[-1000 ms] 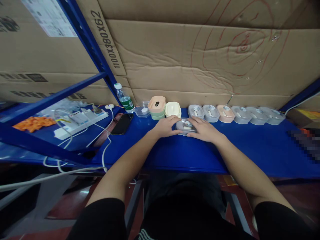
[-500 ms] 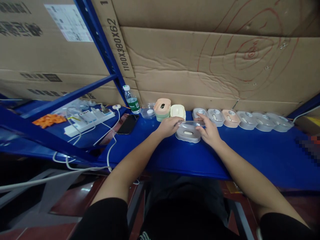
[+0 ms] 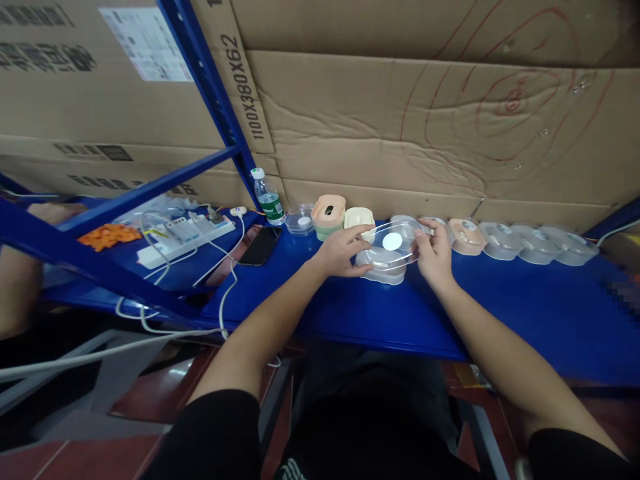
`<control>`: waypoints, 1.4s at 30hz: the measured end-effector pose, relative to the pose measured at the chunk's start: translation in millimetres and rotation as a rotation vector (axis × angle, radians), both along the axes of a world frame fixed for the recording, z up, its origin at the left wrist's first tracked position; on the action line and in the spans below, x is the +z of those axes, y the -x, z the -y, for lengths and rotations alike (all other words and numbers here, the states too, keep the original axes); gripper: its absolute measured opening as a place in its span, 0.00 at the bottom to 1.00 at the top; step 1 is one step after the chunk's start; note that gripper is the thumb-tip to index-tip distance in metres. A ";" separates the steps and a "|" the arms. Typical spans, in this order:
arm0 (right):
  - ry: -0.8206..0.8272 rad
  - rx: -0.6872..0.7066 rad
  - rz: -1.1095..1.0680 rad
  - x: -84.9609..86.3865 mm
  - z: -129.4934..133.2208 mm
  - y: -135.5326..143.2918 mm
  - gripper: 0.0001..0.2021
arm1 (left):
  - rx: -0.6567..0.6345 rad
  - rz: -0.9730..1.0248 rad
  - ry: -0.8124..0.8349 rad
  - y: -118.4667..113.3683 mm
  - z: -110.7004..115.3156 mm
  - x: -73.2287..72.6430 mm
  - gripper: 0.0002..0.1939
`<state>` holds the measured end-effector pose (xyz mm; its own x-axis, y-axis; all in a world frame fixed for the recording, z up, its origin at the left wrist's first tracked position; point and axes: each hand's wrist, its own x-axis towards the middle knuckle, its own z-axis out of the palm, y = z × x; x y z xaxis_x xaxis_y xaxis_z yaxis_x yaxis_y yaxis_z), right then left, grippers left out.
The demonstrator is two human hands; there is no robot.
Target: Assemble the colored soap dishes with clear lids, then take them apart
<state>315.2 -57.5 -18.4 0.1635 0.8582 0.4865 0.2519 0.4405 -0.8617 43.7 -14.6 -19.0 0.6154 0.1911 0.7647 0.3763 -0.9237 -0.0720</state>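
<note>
Between my two hands is a clear plastic lid [image 3: 374, 255] with a round white sticker on it. My left hand [image 3: 345, 251] grips its left end, and my right hand [image 3: 434, 253] pinches its right end. The lid is tilted so its broad face shows. Below and behind it, a grey container [image 3: 386, 276] sits on the blue shelf, partly hidden by the lid. Just beyond my left hand are a cream container [image 3: 359, 217] and a stack of peach and green containers [image 3: 329, 212].
Several lidded containers [image 3: 502, 241] line the back right, one of them peach [image 3: 468, 237]. A water bottle [image 3: 270, 200], clear lids [image 3: 300, 220], a phone [image 3: 260, 245] and a power strip [image 3: 187, 241] with cables lie left. Another person's arm [image 3: 20, 287] shows at far left.
The clear lid has been raised and turned, so its white sticker now faces me. Both hands moved with it. Another person's arm has come into view at the far left.
</note>
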 end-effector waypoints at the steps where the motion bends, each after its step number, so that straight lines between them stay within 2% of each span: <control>1: 0.006 0.025 -0.001 -0.2 -0.4 0.3 0.28 | 0.024 0.014 -0.012 3.8 -4.8 -1.3 0.24; 4: 0.012 0.092 -0.009 -0.9 -0.8 1.3 0.30 | 0.137 0.159 -0.050 19.8 -21.4 -4.3 0.32; 7: 0.012 0.128 0.021 -3.3 -1.8 1.1 0.32 | 0.362 0.428 -0.017 45.4 -36.6 -2.7 0.37; 11: -0.025 0.177 0.222 -10.4 -3.3 -0.3 0.31 | 0.690 0.733 0.106 87.2 -53.5 -0.3 0.30; 15: -0.067 0.175 0.506 -14.0 -0.7 -0.7 0.27 | 0.876 0.849 0.224 112.4 -67.3 -7.4 0.21; 19: -0.060 0.175 0.619 -11.6 3.3 0.1 0.27 | 0.905 0.769 0.312 115.5 -74.5 -19.4 0.18; 26: -0.077 0.180 0.625 -8.9 4.8 0.6 0.27 | 0.946 0.689 0.385 116.0 -77.8 -32.8 0.23; 34: -0.085 0.207 0.637 -9.1 4.1 0.8 0.26 | 0.911 0.683 0.380 113.0 -75.6 -36.8 0.24; 42: -0.094 0.204 0.637 -10.2 4.0 2.0 0.23 | 0.998 0.603 0.552 108.6 -73.8 -36.1 0.21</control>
<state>313.2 -61.5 -28.6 -0.3409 0.7910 0.5080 0.6018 0.5988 -0.5285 -64.9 59.2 -55.1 -0.3888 0.7443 0.5430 0.7566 -0.0784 0.6492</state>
